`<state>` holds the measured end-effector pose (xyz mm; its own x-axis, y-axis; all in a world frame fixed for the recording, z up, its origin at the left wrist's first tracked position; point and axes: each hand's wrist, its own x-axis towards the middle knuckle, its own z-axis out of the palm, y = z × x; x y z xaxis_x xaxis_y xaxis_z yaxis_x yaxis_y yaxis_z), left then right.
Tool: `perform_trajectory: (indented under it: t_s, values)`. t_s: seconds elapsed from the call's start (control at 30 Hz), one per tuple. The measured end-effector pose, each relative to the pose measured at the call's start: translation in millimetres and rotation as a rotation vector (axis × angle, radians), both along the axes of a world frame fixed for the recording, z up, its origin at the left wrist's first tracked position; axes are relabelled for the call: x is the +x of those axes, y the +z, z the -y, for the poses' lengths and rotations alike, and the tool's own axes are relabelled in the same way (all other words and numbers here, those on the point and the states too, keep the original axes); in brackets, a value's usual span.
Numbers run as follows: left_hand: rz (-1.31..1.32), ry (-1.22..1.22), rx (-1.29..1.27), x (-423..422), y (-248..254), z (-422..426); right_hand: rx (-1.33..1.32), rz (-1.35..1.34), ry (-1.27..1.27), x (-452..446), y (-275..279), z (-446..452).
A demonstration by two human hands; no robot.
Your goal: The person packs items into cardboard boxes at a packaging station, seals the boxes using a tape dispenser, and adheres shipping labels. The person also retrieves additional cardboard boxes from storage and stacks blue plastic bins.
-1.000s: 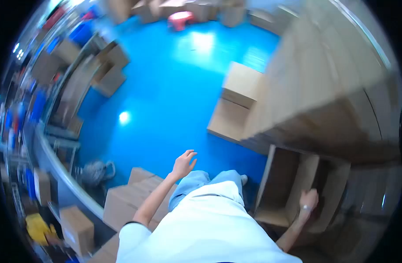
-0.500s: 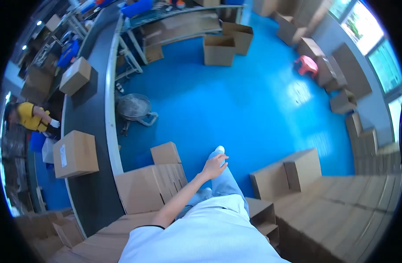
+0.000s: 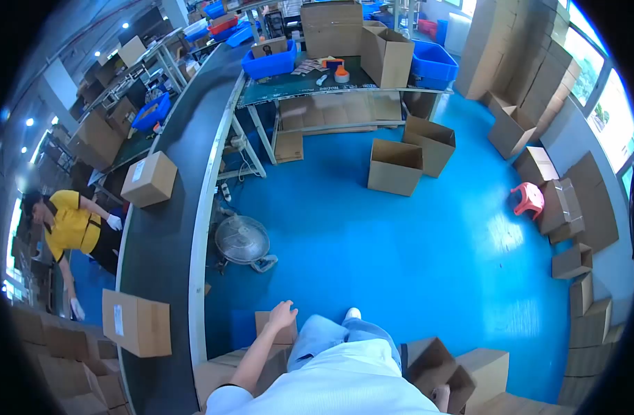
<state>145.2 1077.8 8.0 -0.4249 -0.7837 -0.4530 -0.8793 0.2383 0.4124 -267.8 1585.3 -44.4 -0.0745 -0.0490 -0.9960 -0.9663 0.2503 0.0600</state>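
My left hand [image 3: 283,316] hangs out in front of my left thigh, fingers loosely apart and holding nothing. Below and behind it stands a closed cardboard box [image 3: 264,322]; I cannot tell any touch between them. At my right hip is an open cardboard box [image 3: 428,361], its dark inside facing up. My right hand [image 3: 441,397] shows only in part at the near side of this box, fingers bent at its wall. The rest of that hand is hidden.
A conveyor belt [image 3: 158,242] on my left carries two cardboard boxes. Beyond it stands a person in a yellow shirt [image 3: 75,220]. A floor fan [image 3: 242,239], two open boxes [image 3: 396,167], a workbench [image 3: 324,88] and a red stool [image 3: 528,200] surround the blue floor.
I have moved forward, and the view has tilted up to show the workbench. The stacked boxes beside me have slipped back; the open box stays at my right hip.
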Motion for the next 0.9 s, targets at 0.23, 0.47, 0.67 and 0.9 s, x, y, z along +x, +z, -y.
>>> perform_trajectory:
  t_s: [0.23,0.47,0.67,0.9]
  values:
    - [-0.229,-0.200,-0.190,-136.2,51.4,70.7,-0.782,-0.689,-0.256,-87.6,73.7,384.5]
    - [-0.233,-0.696,-0.513,-259.6,93.7,231.3,-1.294,-0.397,0.036,-101.7,112.8,743.5]
    - [0.092,-0.668,-0.632,-251.4,98.7,439.2,-1.641,0.017,0.001,-83.0,170.0,951.9]
    - [-0.232,-0.294,-0.887,-229.1,143.6,598.1,-1.940,0.143,0.041,-96.2,282.1,1117.3]
